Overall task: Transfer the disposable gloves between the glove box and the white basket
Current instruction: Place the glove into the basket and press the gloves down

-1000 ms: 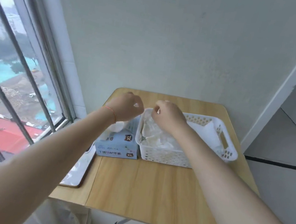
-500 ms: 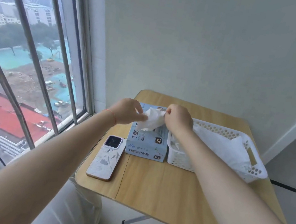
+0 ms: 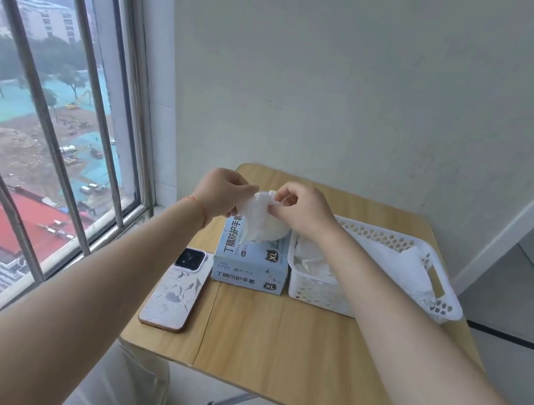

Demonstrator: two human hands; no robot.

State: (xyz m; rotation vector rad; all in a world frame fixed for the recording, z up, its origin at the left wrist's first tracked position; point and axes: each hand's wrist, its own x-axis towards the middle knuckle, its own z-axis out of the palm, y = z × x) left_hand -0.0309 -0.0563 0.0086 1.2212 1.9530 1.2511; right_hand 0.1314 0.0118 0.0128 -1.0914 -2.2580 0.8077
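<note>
Phone [image 3: 176,289] is left near table edge. Glove [image 3: 261,217] is pinched by left hand [image 3: 222,194] and right hand [image 3: 299,209] fingertips above glove box [image 3: 251,266], beside white basket [image 3: 385,282]. Risk: thin film tears if pulled apart.

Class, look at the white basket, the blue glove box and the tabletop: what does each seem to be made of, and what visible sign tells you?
White perforated basket: looks like moulded plastic, with regular punched holes and a slight sheen.
Blue printed glove box: probably cardboard, with sharp folded edges and matt printed faces.
Light wooden tabletop: wood-grain surface, possibly laminate rather than solid wood; smooth, with even grain lines.
</note>
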